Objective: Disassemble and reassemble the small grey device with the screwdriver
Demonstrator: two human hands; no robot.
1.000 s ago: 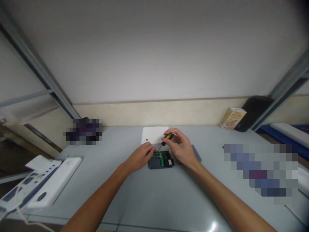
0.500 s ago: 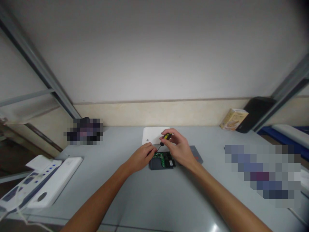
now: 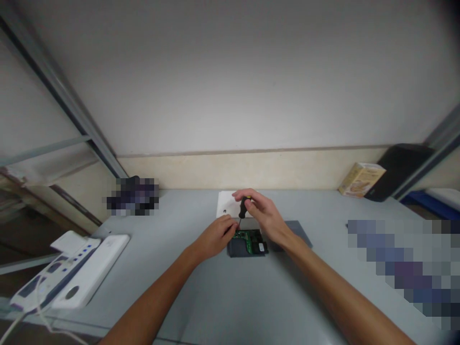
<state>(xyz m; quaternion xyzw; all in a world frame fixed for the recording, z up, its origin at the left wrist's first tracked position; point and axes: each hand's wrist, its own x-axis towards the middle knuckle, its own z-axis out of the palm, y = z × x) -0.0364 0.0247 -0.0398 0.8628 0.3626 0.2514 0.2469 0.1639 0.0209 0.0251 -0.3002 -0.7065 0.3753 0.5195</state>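
Observation:
My right hand grips a small screwdriver with a black and yellow handle, its thin shaft pointing down. The screwdriver's tip meets the upper left part of an opened electronic device. That device lies on the table with a green circuit board and dark parts exposed. My left hand has its fingers pressed together at the device's upper left corner, close beside the screwdriver tip. Those fingertips hide the corner and the exact spot under the tip.
A flat grey panel lies right of the device, partly under my right wrist. Behind sits white paper with small dark bits. White power strips and cables lie left; a yellow box and black object stand back right. Blurred patches flank the grey table.
The whole view has shifted a little, so things appear further right. The screwdriver now stands more upright, and my right hand's fingers have turned on its handle. My left hand keeps its place at the device.

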